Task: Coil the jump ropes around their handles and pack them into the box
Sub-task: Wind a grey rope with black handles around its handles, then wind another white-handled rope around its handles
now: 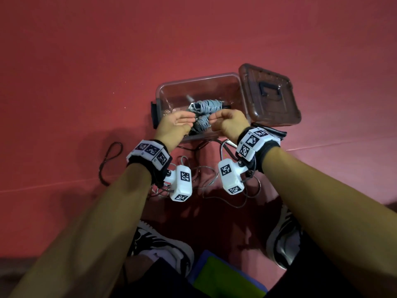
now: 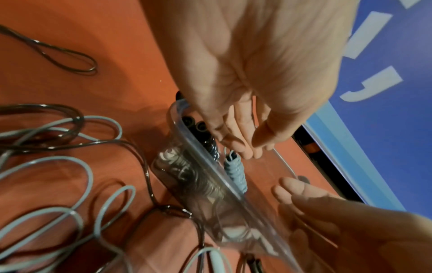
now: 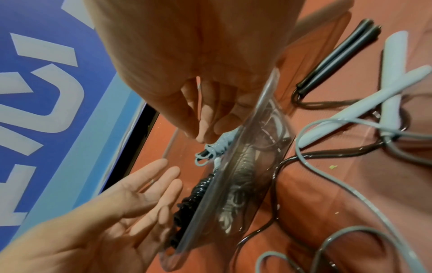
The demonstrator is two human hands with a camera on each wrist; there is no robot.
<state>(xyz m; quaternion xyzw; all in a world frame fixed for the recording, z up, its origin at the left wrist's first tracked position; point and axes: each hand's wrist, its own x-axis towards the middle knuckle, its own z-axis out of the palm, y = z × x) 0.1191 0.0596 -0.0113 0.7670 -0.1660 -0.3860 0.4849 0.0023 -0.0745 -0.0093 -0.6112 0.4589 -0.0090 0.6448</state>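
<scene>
My left hand [image 1: 175, 123] and my right hand [image 1: 228, 121] hang over the near side of the clear box [image 1: 169, 87], palms facing each other, fingers loose and holding nothing. Between and just under my fingertips lie the wound-up ropes: a grey coil [image 1: 207, 105] a bit past my hands, and a black coil [image 3: 191, 199] close to my left fingers. I think both are packed, but they sit loose, so a bump from my fingers as I lift out could make the end loops pop off and the rope unwind. Behind my wrists, on the red floor [image 1: 75, 82], there is a mess of loose grey rope [image 2: 58, 184] and dark rope [image 2: 42, 114] lying over each other. If I pull one, the other may come too and knot up. The grey handles [image 3: 388, 77] and the black handles [image 3: 336, 57] lie near my right wrist, right by the box wall, and a tug could drag the box. The lid [image 1: 269, 95] stands open past my right hand, and I could knock it.
</scene>
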